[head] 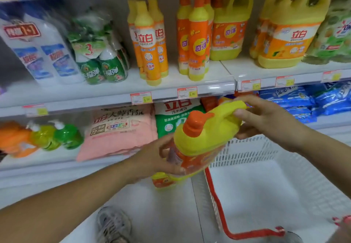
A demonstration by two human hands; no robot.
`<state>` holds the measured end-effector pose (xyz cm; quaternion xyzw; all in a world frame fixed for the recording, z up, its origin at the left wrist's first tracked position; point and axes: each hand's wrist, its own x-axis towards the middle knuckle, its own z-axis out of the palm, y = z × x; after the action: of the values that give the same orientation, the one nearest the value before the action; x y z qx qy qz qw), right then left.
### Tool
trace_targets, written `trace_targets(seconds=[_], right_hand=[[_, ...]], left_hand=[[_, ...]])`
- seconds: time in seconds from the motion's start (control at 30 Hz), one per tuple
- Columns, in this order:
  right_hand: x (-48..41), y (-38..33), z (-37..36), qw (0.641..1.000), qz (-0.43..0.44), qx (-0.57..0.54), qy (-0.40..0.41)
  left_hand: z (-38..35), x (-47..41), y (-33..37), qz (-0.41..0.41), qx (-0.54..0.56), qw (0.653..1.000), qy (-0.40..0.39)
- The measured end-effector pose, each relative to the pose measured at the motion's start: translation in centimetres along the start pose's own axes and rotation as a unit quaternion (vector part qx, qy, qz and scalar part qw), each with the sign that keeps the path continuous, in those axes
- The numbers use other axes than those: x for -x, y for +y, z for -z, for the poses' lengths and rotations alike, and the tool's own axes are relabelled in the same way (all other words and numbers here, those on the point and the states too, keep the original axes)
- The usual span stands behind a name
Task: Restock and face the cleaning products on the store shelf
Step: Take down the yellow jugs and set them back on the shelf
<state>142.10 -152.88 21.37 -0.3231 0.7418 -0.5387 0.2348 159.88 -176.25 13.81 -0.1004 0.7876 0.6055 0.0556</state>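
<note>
Detergent jug (199, 138) tilted before shelf (114, 94) | right hand (266, 117) grips handle (230, 109) | left hand (153, 159) clasps body

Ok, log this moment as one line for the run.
stage: yellow jug not yet shelved | left hand: holds jug at label | right hand: grips jug handle | white basket: below right hand

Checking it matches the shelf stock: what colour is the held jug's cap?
Orange cap on a yellow jug, clearest in the head view.

Yellow detergent jug (201, 138), orange cap, tilted, midair before the lower shelf (57, 159).
</note>
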Motion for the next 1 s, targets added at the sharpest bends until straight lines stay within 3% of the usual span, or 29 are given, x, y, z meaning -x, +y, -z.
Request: trace_targets(seconds=[0.2, 0.37, 0.5, 0.7, 0.83, 1.0], right_hand=[[-1.3, 4.8, -10.1, 0.993, -0.057, 0.098, -0.033], [-2.6, 12.1, -16.1, 0.975, -0.136, 0.137, -0.110], [-3.9, 15.9, -19.0, 0.966, -0.163, 0.158, -0.120], [-4.7, 19.0, -20.0, 0.951, -0.201, 0.203, -0.122], [-4.2, 19.5, -19.8, 0.946, -0.220, 0.204, -0.120], [-3.7, 17.3, -18.4, 0.942, -0.234, 0.192, -0.144]], left_hand=[[2.2, 2.1, -7.9, 0.036, 0.001, 0.995, 0.095], [3.0, 2.3, -15.3, 0.100, -0.116, 0.984, 0.096], [2.0, 1.1, -19.0, 0.125, -0.122, 0.979, 0.107], [0.6, -0.1, -21.0, 0.157, -0.127, 0.974, 0.101], [0.1, -0.6, -21.2, 0.165, -0.191, 0.962, 0.101], [1.5, -1.6, -17.1, 0.195, -0.301, 0.934, -0.012]])
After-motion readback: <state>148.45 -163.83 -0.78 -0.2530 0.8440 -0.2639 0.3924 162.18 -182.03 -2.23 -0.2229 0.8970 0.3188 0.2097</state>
